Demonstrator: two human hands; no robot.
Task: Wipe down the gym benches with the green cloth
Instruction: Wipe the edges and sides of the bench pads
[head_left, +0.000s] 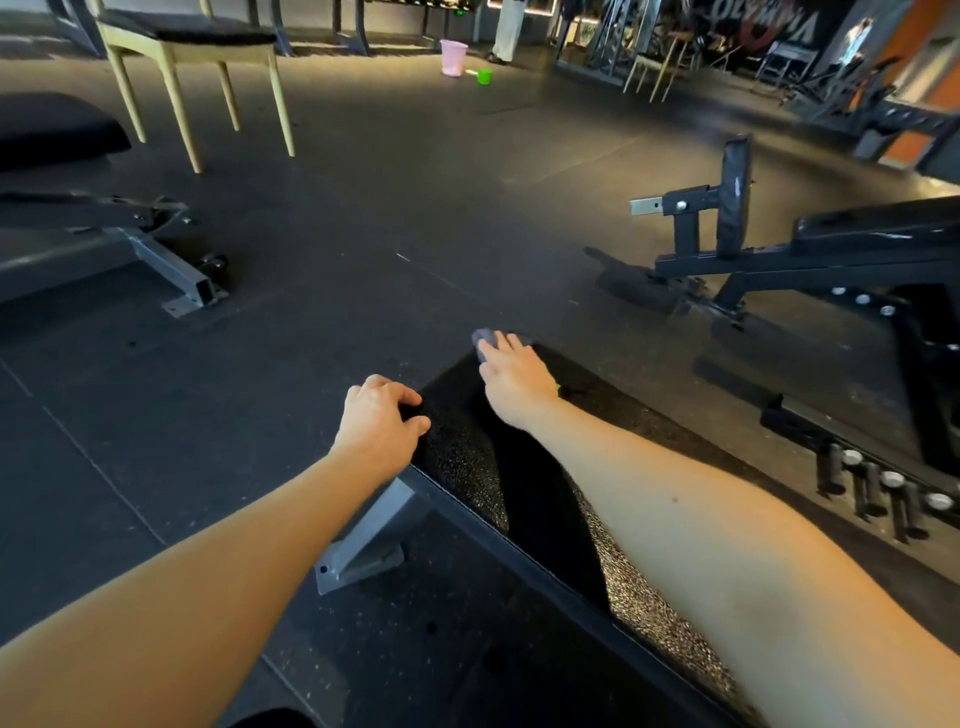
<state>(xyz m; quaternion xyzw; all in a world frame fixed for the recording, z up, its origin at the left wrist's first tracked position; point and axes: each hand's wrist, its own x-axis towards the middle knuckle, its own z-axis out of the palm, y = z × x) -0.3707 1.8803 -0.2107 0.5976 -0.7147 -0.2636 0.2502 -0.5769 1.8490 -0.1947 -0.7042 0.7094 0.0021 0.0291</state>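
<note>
Your right hand (514, 382) lies flat, palm down, at the far end of the bench pad (467, 457), fingers spread forward over the end edge, and the green cloth (558, 387) sits under it: only a sliver of green peeks out just beside the heel of that hand, so you cannot see how it is folded. Your left hand (382, 415) curls loosely over the pad's near-side edge, just beside the right hand, gripping the bench and nothing else. To wipe well from here, keep the left hand braced where it is, press the whole right palm down so the cloth stays spread, and draw it back toward you along the pad in straight overlapping passes, taking in both long edges. A blurred greyish shape (485, 340) shows past your right fingertips; it may be a fold of cloth or something else, and the blur will not let you settle it. Your right forearm covers much of the pad's middle, so any dirt there is hidden, and the pad's near end runs out of view below. Another bench (857, 244) stands well beyond your right hand, one more (93, 228) far off past your left, both cut off by the edges.
</note>
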